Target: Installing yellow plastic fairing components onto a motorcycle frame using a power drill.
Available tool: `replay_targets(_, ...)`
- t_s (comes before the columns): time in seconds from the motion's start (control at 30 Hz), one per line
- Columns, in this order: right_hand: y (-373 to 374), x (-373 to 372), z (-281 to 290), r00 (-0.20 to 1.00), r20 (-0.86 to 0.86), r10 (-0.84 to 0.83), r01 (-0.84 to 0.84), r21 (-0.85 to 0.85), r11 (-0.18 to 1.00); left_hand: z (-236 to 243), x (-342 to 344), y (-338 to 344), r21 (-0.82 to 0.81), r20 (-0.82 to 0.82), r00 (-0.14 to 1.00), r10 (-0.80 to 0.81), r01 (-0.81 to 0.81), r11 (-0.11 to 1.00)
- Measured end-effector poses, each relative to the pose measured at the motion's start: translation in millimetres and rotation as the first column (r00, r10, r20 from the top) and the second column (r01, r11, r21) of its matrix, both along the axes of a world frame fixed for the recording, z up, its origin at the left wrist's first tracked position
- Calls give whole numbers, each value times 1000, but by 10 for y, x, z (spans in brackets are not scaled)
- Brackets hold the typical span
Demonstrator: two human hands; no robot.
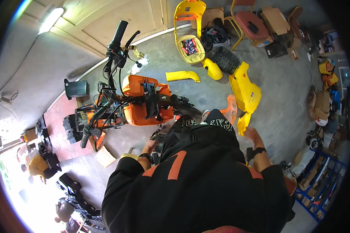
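My left hand (149, 146) is low beside my left hip, next to dark parts near the scooter's seat end. Its fingers are mostly hidden, so their pose is unclear. On the other side, my right hand (252, 134) has its fingers curled. Its tip overlaps the lower end of a small yellow plastic piece (243, 123); whether it grips that piece is unclear. Just beyond lie a large yellow body panel (245, 91) and a translucent orange part (231, 108). Ahead of me to the left stands a partly stripped scooter with orange panels (149, 112) and black handlebars (112, 83).
A curved yellow trim piece (182, 76), a yellow rounded cover (212, 70) and a black crate (224, 59) lie on the floor. Behind them stands a yellow chair (191, 49). A blue rack (321, 182) is at right; a dark green bin (76, 89) sits left.
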State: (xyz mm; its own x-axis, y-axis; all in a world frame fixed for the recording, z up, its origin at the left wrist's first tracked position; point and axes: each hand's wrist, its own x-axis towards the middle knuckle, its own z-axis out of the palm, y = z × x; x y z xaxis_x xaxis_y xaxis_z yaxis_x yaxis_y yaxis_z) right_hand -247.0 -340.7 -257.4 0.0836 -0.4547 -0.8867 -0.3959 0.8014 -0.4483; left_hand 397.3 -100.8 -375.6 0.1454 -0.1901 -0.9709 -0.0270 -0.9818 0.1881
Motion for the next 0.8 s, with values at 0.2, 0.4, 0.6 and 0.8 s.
replay_targets(0.2, -2510, 944, 570, 856, 344, -386, 441, -95, 893, -78, -116, -198, -84, -89, 942, 323, -330, 940)
replay_targets(0.4, -4916, 1850, 944, 983, 128, -129, 166, -350, 922, 62, -600, -444, -241, -130, 842, 523, -539, 807)
replay_targets(0.6, -7176, 3243, 160, 991, 77, 110, -60, -481, 875, 477, -1538, -552, -40, 159, 774, 613, -615, 787)
replay_targets(0.8, -8382, 4489, -749, 462, -818, 342, -885, -450, 120, 1359, -3388, -658, -43, 158, 953, -258, 268, 963)
